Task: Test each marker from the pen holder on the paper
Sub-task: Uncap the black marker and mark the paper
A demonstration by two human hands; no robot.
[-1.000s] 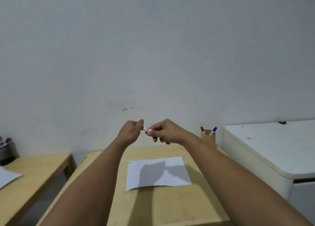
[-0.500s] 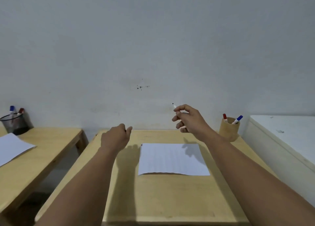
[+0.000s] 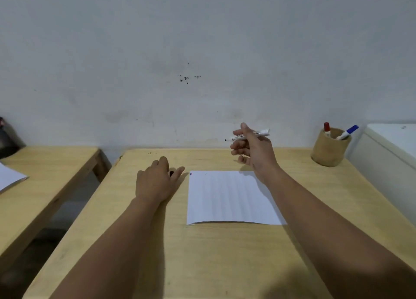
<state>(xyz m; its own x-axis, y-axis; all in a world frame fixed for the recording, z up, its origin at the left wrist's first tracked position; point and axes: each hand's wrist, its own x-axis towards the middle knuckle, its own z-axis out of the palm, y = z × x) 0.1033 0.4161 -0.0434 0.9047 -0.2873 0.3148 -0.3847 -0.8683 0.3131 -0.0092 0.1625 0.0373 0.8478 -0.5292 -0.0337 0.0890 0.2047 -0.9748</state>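
We see the white sheet of paper lying flat on the pale wooden bench, which stands against the wall. Our left hand rests on the bench just left of the paper. Our right hand hangs above the paper's far edge, holding a white uncapped marker that points left. The round brown pen holder stands at the far right corner with two markers in it. A second wooden bench sits to the left.

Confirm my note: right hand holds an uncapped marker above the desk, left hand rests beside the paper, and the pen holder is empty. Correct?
Not quite. The head view shows the pen holder still holds two markers, one red-capped and one blue-capped. The rest stands: right hand holds the uncapped marker, left hand beside the paper.
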